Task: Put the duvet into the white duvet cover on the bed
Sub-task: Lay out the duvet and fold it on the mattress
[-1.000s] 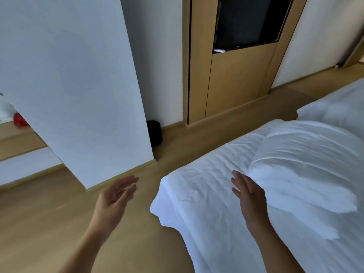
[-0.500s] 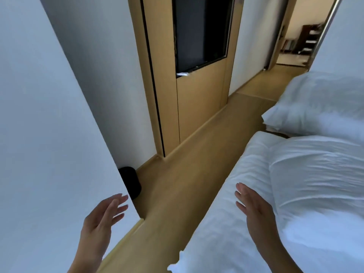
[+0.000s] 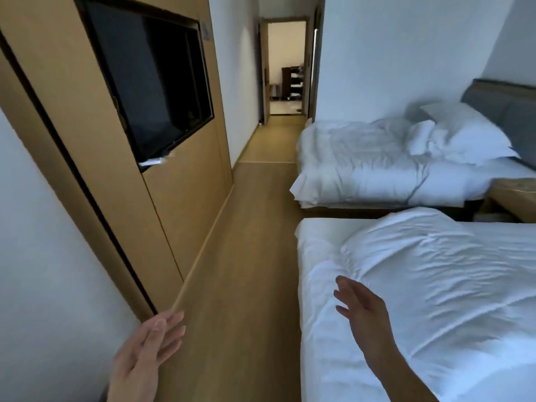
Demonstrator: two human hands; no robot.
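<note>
A white bed fills the lower right, with a puffy white duvet lying crumpled on its sheet. My right hand hovers over the sheet near the duvet's near edge, fingers straight and spread, holding nothing. My left hand is raised over the floor at the lower left, fingers straight, empty. I cannot tell the duvet cover apart from the other white bedding.
A second bed with crumpled white bedding and pillows stands further back on the right. A wooden wall panel with a dark screen runs along the left. The wood-floor aisle leads to an open doorway. A bedside table sits between the beds.
My view has swung right and up, bringing the corridor and the second bed into sight. Both hands stay raised and empty; the right hand is still over the sheet beside the duvet.
</note>
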